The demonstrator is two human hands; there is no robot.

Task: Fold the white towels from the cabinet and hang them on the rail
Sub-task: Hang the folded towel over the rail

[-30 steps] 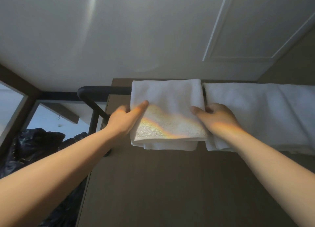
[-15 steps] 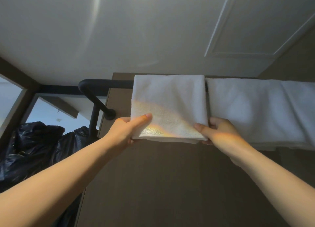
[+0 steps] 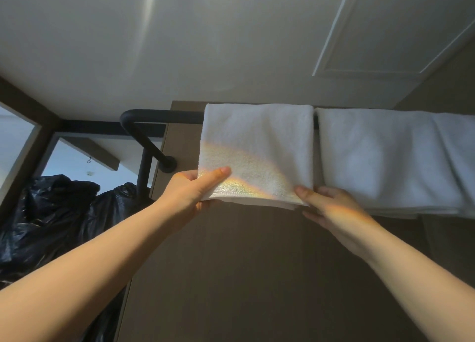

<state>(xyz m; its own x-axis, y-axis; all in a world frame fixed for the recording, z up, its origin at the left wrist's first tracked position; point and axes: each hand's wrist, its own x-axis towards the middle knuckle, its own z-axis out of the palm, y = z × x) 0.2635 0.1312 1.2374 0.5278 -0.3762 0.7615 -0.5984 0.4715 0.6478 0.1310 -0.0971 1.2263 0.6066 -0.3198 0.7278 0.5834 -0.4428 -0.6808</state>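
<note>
A folded white towel (image 3: 257, 148) is seen draped over a black rail (image 3: 164, 116), which is mounted high on a brown panel (image 3: 244, 277). The towel hangs down in front of the panel, with its fold at the top on the rail and its loose edges at the bottom.

The lower left corner of the towel is held by the left hand (image 3: 190, 190). The thumb is laid flat across the front of the cloth and the fingers are tucked behind it, so the grip is closed in a pinch on that corner. The lower right corner is held by the right hand (image 3: 331, 208). The thumb tip is set on the front of the corner and the fingers are curled behind and under the hem, so this grip too is closed on the cloth, though the fingertips are hidden.

A second white towel (image 3: 380, 156) is hung on the same rail just to the right, with a narrow gap left between the two. A band of rainbow-coloured light (image 3: 246, 172) is cast across the lower part of the held towel and the back of the right hand.

Black plastic bags (image 3: 51, 213) are piled at the lower left, beyond the bent end of the rail.
</note>
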